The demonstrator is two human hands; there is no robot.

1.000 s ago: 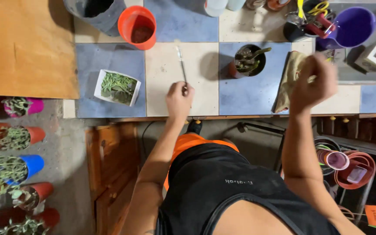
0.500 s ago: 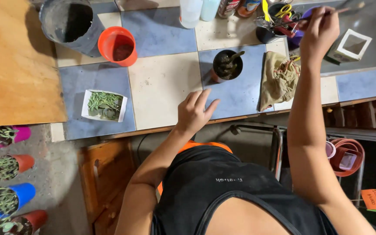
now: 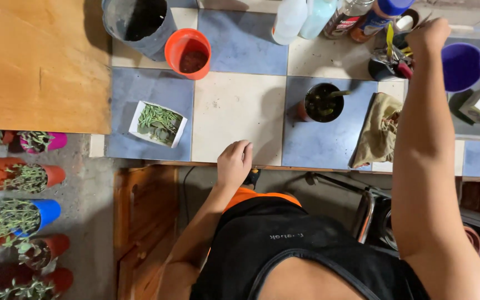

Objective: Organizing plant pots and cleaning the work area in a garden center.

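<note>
Tools stood bunched in a dark cup at the far right of the desk, their handles pointing up and toward the back edge, long axes close to upright. Your right hand hung clenched just over them; I could not tell whether it gripped one. Your left hand rested on the near edge of the desk, fingers curled under, holding nothing. Between the two sat a dark pot with a stick leaning out toward the right. A cloth lay crumpled just beside that pot. A purple bowl sat right of the cup, and a white tray of green cuttings lay well to the left.
</note>
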